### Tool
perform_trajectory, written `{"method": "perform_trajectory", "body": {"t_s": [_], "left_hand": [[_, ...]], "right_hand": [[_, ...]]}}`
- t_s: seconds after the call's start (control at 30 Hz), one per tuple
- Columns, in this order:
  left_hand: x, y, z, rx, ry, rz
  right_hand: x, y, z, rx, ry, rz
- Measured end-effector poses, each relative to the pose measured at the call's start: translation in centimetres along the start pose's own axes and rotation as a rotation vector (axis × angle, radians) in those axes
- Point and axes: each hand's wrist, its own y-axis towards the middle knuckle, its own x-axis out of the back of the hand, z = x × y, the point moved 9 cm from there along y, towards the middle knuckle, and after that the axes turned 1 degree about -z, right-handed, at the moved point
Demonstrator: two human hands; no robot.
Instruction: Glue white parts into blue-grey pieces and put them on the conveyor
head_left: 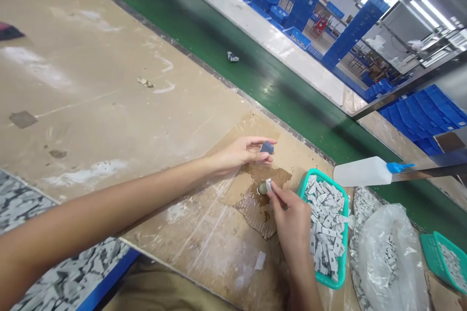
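Between the thumb and fingers of my left hand (250, 154) sits a small dark blue-grey block (267, 147), held above the table. My right hand (292, 211) pinches a small whitish-grey plastic piece (269, 184) by one end. Its other end is over or beside a small round dish (262, 188) of greenish-grey stuff, and I cannot tell whether they touch. Under the dish lies a torn, stained piece of cardboard (264, 223). Just right of my right hand stands a turquoise basket (342, 272) filled with similar light grey pieces (324, 223).
A white squeeze bottle (363, 171) with a blue nozzle lies behind the basket. To the right are a clear plastic bag (383, 252) and another turquoise basket (434, 248). A green conveyor belt (255, 77) runs beyond the table, carrying a small part (232, 57). A blue-edged bin (109, 279) of grey pieces is at lower left.
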Motion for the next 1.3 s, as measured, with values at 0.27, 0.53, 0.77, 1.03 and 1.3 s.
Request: {"method": "perform_trajectory", "body": {"t_s": [0.27, 0.53, 0.77, 1.03, 1.3], "left_hand": [[-0.3, 0.3, 0.9, 0.033, -0.029, 0.088], [-0.1, 0.4, 1.5, 0.066, -0.116, 0.081], [0.0, 0.1, 0.8, 0.011, 0.039, 0.041], [0.3, 0.2, -0.1, -0.071, 0.354, -0.045], [-2.2, -0.9, 1.1, 0.03, 0.388, 0.124]], "right_hand": [[0.0, -0.4, 1.5, 0.175, -0.098, -0.011], [-0.4, -0.4, 1.6, 0.206, -0.191, 0.0], [-0.7, -0.3, 1.6, 0.186, -0.191, 0.028], [0.4, -0.3, 1.2, 0.069, 0.043, -0.031], [4.3, -1.3, 1.0, 0.033, 0.291, -0.322]]}}
